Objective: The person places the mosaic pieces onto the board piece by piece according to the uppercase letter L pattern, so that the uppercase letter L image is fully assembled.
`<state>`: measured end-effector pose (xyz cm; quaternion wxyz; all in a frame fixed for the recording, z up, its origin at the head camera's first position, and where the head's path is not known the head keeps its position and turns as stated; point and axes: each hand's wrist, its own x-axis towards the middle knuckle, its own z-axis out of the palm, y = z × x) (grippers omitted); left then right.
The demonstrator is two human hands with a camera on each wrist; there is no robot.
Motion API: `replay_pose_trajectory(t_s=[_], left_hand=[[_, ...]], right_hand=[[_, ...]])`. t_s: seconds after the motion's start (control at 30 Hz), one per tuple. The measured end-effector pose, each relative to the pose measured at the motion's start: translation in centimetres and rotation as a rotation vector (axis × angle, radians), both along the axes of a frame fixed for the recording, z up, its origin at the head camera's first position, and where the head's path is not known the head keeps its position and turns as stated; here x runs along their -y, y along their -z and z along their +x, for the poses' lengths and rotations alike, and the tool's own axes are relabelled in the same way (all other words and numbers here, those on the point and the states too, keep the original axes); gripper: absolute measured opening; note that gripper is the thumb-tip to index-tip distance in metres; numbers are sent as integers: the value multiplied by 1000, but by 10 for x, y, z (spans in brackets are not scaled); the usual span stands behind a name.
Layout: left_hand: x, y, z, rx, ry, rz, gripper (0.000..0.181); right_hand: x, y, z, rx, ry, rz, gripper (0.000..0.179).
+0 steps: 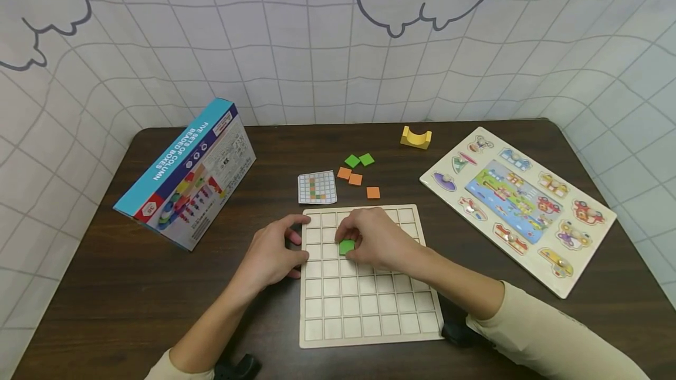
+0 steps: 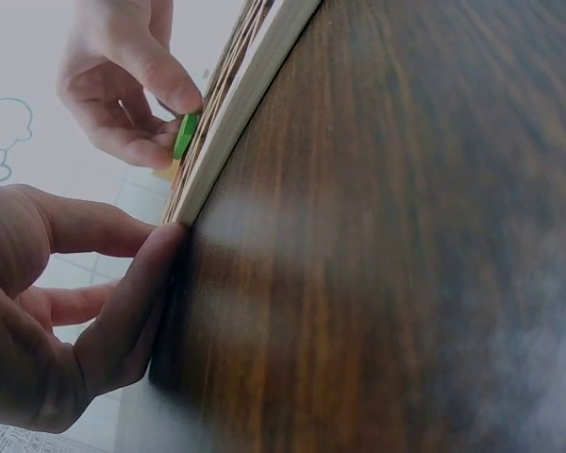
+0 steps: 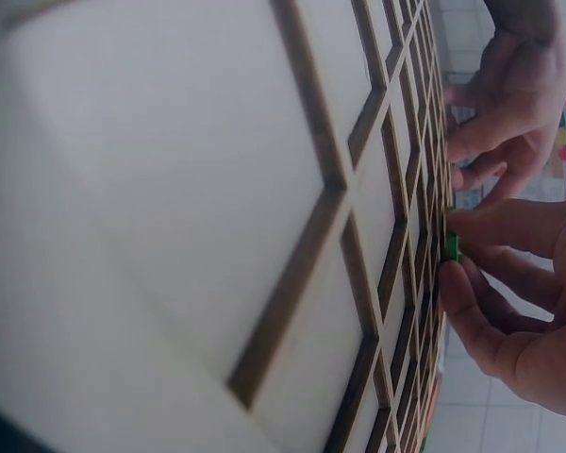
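A wooden grid board (image 1: 351, 327) lies at the table's front middle. Between thumb and fingers my right hand (image 1: 382, 239) pinches a green square tile (image 1: 346, 247), right over a cell in the board's upper left part. The same tile (image 2: 185, 137) shows edge-on in the left wrist view, close over the grid. My left hand (image 1: 271, 254) rests against the board's left side, thumb and index fingertips touching the edge. Behind the board lie two loose green tiles (image 1: 352, 160) and three orange tiles (image 1: 373, 192). Beside them is a small card (image 1: 317, 187) printed with a coloured grid pattern.
To the left stands a blue and white toy box (image 1: 200, 175), tilted in view. A wooden picture puzzle board (image 1: 449, 182) with knobbed pieces lies at the right. Near the back edge sits a yellow arch block (image 1: 415, 138). A white grid-patterned curtain (image 1: 327, 63) hangs behind the table.
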<state>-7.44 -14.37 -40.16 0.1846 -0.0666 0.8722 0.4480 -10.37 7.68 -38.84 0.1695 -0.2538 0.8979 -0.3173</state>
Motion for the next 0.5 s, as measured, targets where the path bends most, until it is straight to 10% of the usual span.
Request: replay_pose_trajectory(t_s=[0.5], left_hand=[[1, 0, 0, -20, 13, 9, 68]], right_hand=[[1, 0, 2, -33, -32, 4, 23]])
